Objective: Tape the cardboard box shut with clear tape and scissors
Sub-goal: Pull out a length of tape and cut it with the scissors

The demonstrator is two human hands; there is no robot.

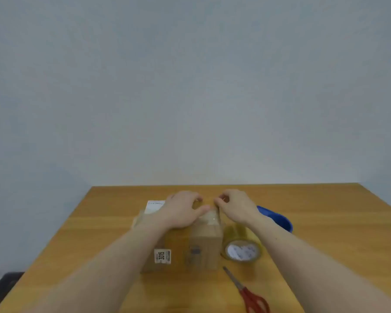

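Note:
A brown cardboard box (pixel 201 245) with white labels sits mid-table, a strip of clear tape running over its top and down its near face. My left hand (pixel 181 211) lies flat on the box top, fingers curled over the far edge. At the far right corner of the box my right hand (pixel 235 206) has its fingers bent, pinching or pressing the tape; the fingertips are partly hidden. The roll of clear tape (pixel 243 247) stands right of the box, touching it. Red-handled scissors (pixel 248 294) lie closed near the front edge.
The wooden table (pixel 325 222) ends at a plain grey wall. A blue container (pixel 278 219) sits behind my right forearm. A dark object (pixel 2 288) shows off the table's left front corner.

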